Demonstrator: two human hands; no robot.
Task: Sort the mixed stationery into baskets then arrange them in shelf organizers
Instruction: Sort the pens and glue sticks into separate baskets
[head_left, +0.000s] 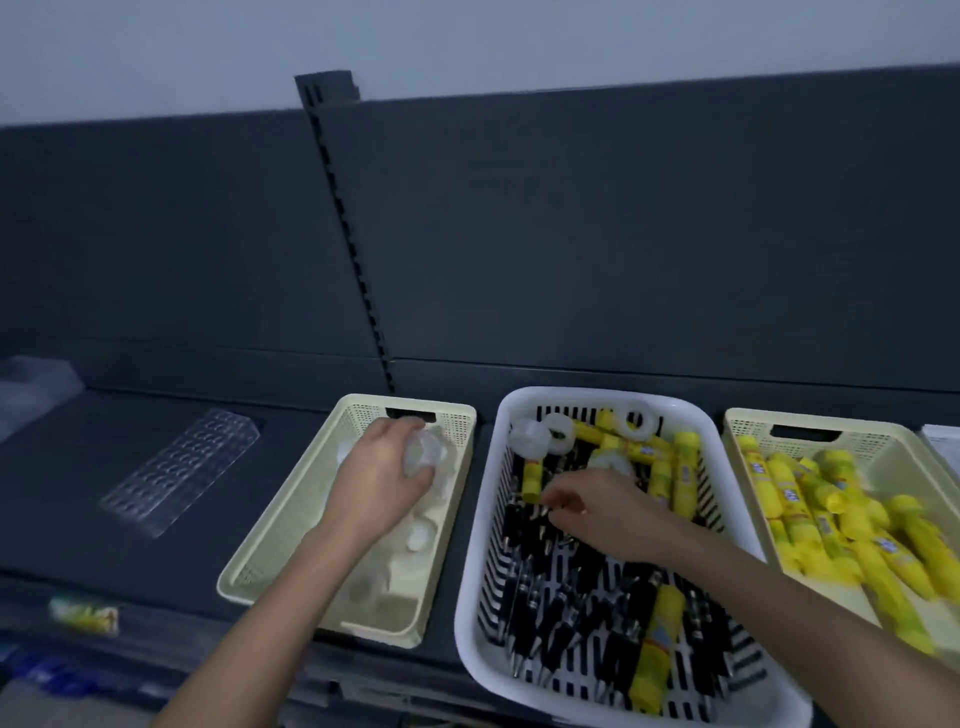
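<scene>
On the dark grey shelf, the left hand grips a clear plastic tape roll over the far end of the cream mesh basket near the shelf's middle. Beside it, the right hand reaches into the white slotted basket of black pens and yellow glue sticks, fingertips curled down among the pens; whether it holds one I cannot tell

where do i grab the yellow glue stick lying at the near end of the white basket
Pinch the yellow glue stick across the middle of its barrel, coming straight down from above. It lies flat on top of the black pens, lengthwise toward you, so both long sides look exposed, while its ends are crowded by pens.
</scene>
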